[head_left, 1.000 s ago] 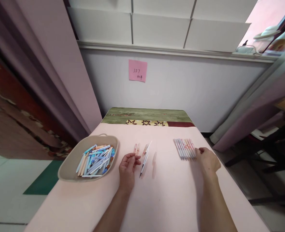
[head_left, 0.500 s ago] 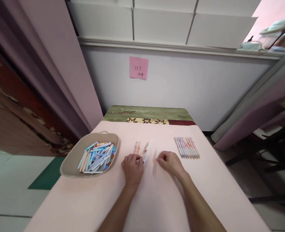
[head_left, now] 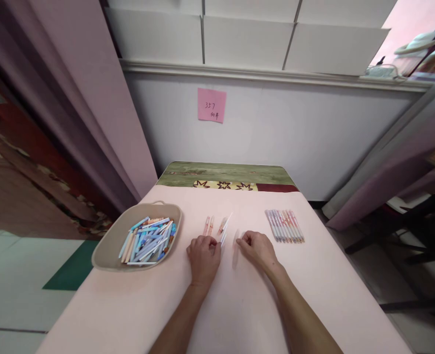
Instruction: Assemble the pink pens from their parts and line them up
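My left hand rests on the pink tabletop with its fingers closed round a thin white stick. Just beyond it lie two pinkish pens side by side, and a short patterned pen piece touches or nearly touches another white stick. To the right, my right hand is closed in a pinch at a clear pen tube, which looks faint and partly transparent. A row of several pens in mixed pale colours lies further right.
On the table's left stands a beige basket filled with blue, white, tan and brown pen parts. A pink note is stuck to the wall behind the table. Curtains hang at both sides, and dark furniture stands at the right.
My right hand has shifted very slightly left. My left hand and the white stick at it have moved slightly. The basket and the pen row look the same.
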The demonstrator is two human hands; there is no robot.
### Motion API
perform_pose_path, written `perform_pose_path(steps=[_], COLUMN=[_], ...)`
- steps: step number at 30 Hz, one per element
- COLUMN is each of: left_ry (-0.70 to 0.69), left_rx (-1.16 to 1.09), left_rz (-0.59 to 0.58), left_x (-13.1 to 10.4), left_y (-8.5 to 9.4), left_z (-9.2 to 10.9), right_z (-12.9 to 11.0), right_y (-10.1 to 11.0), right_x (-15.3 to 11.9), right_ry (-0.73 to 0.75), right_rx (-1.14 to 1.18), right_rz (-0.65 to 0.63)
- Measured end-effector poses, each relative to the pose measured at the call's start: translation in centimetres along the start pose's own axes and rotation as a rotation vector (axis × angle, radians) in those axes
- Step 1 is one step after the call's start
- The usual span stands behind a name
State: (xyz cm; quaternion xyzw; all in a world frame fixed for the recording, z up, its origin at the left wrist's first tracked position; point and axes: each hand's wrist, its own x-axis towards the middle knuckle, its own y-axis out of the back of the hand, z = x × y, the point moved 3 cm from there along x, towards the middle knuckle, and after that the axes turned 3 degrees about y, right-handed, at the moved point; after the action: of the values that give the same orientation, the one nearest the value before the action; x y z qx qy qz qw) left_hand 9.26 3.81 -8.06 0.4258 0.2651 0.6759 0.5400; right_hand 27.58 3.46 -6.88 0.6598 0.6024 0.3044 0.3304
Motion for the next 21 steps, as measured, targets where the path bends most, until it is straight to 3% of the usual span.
perform_pose_path(steps=[7, 12, 18, 21], left_ry=[-0.016, 0.067, 0.203, 0.202], left_rx=[0.105, 0.17, 0.189, 0.167], left_rz=[-0.073, -0.125, -0.311, -0.31], left_x=[-0.2, -0.1, 1.6, 1.6], left_y=[0.0, -0.1, -0.2, -0.4], left_z=[0.9, 1.4, 2.4, 2.6], right_z=[0.1, -0.1, -0.4, -0.6], right_y=[0.4, 0.2, -0.4, -0.5], right_x=[0.0, 0.1, 0.0, -0.1], right_ry=[-0.011, -0.013, -0.016, -0.014], right_rx=[0.002, -0.008, -0.032, -0.024], right_rz=[0.039, 0.051, 0.051, 0.059])
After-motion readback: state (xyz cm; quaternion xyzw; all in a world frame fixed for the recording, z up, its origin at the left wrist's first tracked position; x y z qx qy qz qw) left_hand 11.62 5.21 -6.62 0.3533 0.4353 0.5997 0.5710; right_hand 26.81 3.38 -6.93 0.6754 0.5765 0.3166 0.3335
